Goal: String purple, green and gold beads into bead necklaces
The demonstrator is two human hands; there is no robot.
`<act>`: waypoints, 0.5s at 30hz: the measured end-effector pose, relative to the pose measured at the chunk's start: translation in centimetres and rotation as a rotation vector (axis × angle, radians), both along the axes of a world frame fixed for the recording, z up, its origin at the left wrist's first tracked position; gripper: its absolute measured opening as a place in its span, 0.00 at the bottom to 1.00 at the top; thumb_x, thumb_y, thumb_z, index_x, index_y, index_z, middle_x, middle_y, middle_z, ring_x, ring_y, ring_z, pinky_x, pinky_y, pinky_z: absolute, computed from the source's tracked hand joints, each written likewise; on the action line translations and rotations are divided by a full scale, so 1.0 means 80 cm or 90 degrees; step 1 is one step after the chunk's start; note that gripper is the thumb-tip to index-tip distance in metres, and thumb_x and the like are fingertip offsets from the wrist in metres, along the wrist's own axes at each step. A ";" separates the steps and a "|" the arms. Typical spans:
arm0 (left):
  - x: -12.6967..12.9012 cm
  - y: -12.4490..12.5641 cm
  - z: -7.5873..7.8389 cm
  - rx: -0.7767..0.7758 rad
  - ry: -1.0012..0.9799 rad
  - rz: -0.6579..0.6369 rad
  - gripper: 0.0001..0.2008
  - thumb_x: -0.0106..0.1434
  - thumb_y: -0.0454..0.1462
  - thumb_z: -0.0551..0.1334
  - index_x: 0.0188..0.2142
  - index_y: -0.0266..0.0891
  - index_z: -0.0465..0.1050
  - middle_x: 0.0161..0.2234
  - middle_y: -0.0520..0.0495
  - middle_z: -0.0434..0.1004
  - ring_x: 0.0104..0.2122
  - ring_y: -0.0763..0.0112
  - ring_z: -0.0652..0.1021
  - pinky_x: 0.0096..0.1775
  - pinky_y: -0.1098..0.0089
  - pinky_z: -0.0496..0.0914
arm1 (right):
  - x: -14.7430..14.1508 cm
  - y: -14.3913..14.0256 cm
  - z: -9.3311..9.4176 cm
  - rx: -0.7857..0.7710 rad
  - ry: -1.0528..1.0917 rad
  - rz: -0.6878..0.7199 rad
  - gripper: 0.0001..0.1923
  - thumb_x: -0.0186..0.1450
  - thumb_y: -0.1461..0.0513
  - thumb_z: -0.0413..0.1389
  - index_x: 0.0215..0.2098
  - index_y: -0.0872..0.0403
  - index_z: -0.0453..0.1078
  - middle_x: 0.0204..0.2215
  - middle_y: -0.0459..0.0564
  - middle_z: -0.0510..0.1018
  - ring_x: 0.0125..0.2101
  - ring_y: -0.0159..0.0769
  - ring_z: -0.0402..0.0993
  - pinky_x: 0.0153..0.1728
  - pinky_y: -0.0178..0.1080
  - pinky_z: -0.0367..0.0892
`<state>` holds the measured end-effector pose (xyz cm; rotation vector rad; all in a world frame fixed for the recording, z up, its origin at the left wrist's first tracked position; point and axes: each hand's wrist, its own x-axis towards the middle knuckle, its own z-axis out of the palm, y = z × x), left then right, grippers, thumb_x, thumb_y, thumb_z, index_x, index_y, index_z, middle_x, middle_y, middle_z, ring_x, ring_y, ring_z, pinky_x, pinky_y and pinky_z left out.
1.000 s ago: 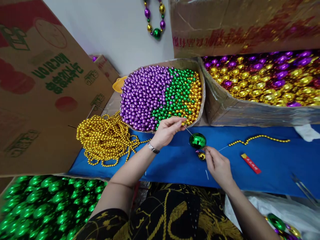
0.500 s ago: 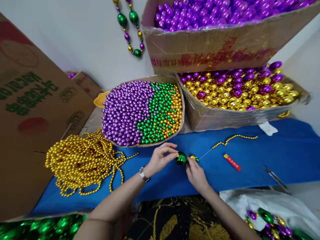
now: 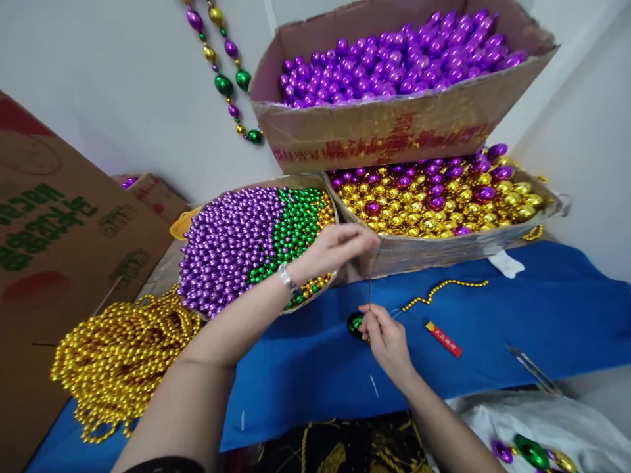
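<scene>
A printed cardboard carton (image 3: 103, 263) flanks the work surface at left, beside a table draped in smooth blue cloth (image 3: 315, 387). 2 open boxes rise at the back, an arrangement that likely keeps stock within reach: a worn cardboard purple-bead box (image 3: 355, 131) above a gold-and-purple-bead box (image 3: 419, 254), both filled with glossy rounded beads. Small round beads (image 3: 227, 243) in 3 colors lie massed by hue nearby, presumably for easy picking. A looped heap of gold bead chain (image 3: 128, 355) lies at left.

The left hand (image 3: 348, 248), wearing a metal watch (image 3: 286, 277), is raised over the cloth, its blurred fingers drawn together and apparently pinching a thin, dark cord (image 3: 369, 292). The right hand (image 3: 389, 338) grasps the shiny green bead (image 3: 353, 324) low over the cloth, at the cord's lower end, probably to steady it while the line is kept taut. A wavy gold strand (image 3: 434, 292) lies beyond the right hand, with metal tweezers (image 3: 535, 368) and a flat red packet (image 3: 444, 338) at right.
</scene>
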<state>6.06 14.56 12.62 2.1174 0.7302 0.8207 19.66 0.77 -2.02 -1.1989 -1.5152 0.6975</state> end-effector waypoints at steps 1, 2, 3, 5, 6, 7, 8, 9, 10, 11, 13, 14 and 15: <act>0.011 0.032 0.004 0.087 0.059 0.056 0.15 0.68 0.42 0.56 0.40 0.37 0.78 0.38 0.42 0.81 0.37 0.69 0.79 0.42 0.68 0.73 | 0.001 0.000 -0.003 0.003 -0.002 0.002 0.14 0.73 0.60 0.45 0.45 0.53 0.71 0.24 0.44 0.78 0.20 0.27 0.74 0.22 0.29 0.72; 0.024 0.064 0.007 0.177 0.140 0.110 0.13 0.67 0.41 0.57 0.41 0.36 0.78 0.39 0.41 0.81 0.39 0.66 0.79 0.45 0.65 0.72 | 0.001 -0.001 -0.005 0.018 -0.013 0.005 0.13 0.72 0.60 0.45 0.46 0.52 0.71 0.27 0.45 0.79 0.22 0.28 0.76 0.25 0.30 0.73; 0.037 0.095 0.009 0.248 0.248 0.149 0.13 0.66 0.40 0.59 0.43 0.34 0.77 0.41 0.38 0.80 0.42 0.62 0.78 0.47 0.62 0.71 | 0.001 -0.002 -0.008 0.038 -0.029 0.008 0.13 0.72 0.61 0.46 0.46 0.52 0.71 0.31 0.47 0.81 0.26 0.29 0.78 0.28 0.31 0.75; 0.064 0.146 0.008 0.307 0.461 0.186 0.14 0.62 0.38 0.63 0.46 0.32 0.77 0.44 0.33 0.79 0.46 0.52 0.77 0.49 0.56 0.70 | 0.001 -0.003 -0.012 0.074 -0.057 0.009 0.12 0.72 0.62 0.47 0.47 0.51 0.71 0.38 0.49 0.82 0.35 0.32 0.81 0.36 0.33 0.77; 0.077 0.164 0.007 0.306 0.549 0.185 0.16 0.59 0.37 0.65 0.46 0.32 0.77 0.45 0.30 0.78 0.48 0.48 0.77 0.48 0.53 0.70 | 0.002 -0.004 -0.014 0.081 -0.067 0.011 0.12 0.72 0.63 0.47 0.48 0.50 0.71 0.40 0.49 0.82 0.38 0.33 0.81 0.39 0.34 0.76; 0.088 0.177 0.005 0.294 0.613 0.177 0.18 0.57 0.36 0.67 0.47 0.32 0.77 0.46 0.29 0.77 0.48 0.44 0.77 0.47 0.52 0.70 | 0.002 -0.004 -0.015 0.080 -0.075 0.012 0.12 0.72 0.64 0.47 0.49 0.50 0.70 0.40 0.50 0.82 0.40 0.33 0.80 0.41 0.34 0.76; 0.097 0.187 0.002 0.278 0.655 0.167 0.20 0.54 0.35 0.69 0.47 0.32 0.77 0.46 0.28 0.77 0.48 0.42 0.77 0.47 0.51 0.71 | 0.003 -0.005 -0.016 0.072 -0.081 0.011 0.12 0.72 0.64 0.47 0.49 0.51 0.69 0.41 0.50 0.81 0.41 0.33 0.80 0.43 0.35 0.75; 0.104 0.192 0.000 0.265 0.678 0.158 0.21 0.52 0.34 0.70 0.47 0.32 0.77 0.47 0.27 0.77 0.48 0.41 0.77 0.47 0.50 0.71 | 0.005 -0.005 -0.018 0.062 -0.085 0.011 0.12 0.72 0.64 0.47 0.50 0.51 0.69 0.41 0.50 0.81 0.41 0.33 0.80 0.43 0.35 0.75; 0.109 0.196 -0.002 0.255 0.687 0.155 0.22 0.51 0.32 0.70 0.47 0.32 0.77 0.47 0.27 0.77 0.48 0.41 0.77 0.47 0.50 0.71 | 0.006 -0.006 -0.019 0.053 -0.087 0.012 0.12 0.72 0.64 0.47 0.50 0.51 0.69 0.41 0.51 0.81 0.40 0.33 0.79 0.43 0.34 0.75; 0.113 0.197 -0.004 0.250 0.689 0.155 0.22 0.50 0.31 0.70 0.47 0.33 0.77 0.47 0.27 0.77 0.48 0.42 0.77 0.47 0.51 0.71 | 0.007 -0.006 -0.020 0.046 -0.086 0.014 0.13 0.72 0.64 0.46 0.50 0.51 0.69 0.40 0.51 0.80 0.39 0.32 0.79 0.41 0.34 0.75; 0.115 0.196 -0.007 0.248 0.686 0.159 0.22 0.50 0.30 0.70 0.47 0.34 0.78 0.47 0.28 0.77 0.49 0.44 0.77 0.48 0.53 0.71 | 0.009 -0.006 -0.020 0.037 -0.079 0.023 0.13 0.73 0.64 0.45 0.49 0.51 0.70 0.38 0.50 0.79 0.36 0.32 0.79 0.38 0.34 0.75; 0.114 0.195 -0.008 0.247 0.685 0.157 0.22 0.50 0.31 0.70 0.47 0.35 0.78 0.47 0.29 0.77 0.49 0.46 0.77 0.48 0.54 0.71 | 0.009 -0.006 -0.020 0.034 -0.076 0.029 0.13 0.73 0.63 0.45 0.49 0.51 0.70 0.35 0.50 0.79 0.34 0.31 0.78 0.35 0.33 0.75; 0.114 0.194 -0.009 0.246 0.681 0.154 0.22 0.50 0.32 0.71 0.47 0.36 0.77 0.47 0.30 0.77 0.49 0.47 0.77 0.48 0.55 0.71 | 0.009 -0.006 -0.019 0.031 -0.074 0.034 0.13 0.73 0.63 0.46 0.48 0.51 0.71 0.34 0.49 0.78 0.32 0.31 0.77 0.33 0.33 0.75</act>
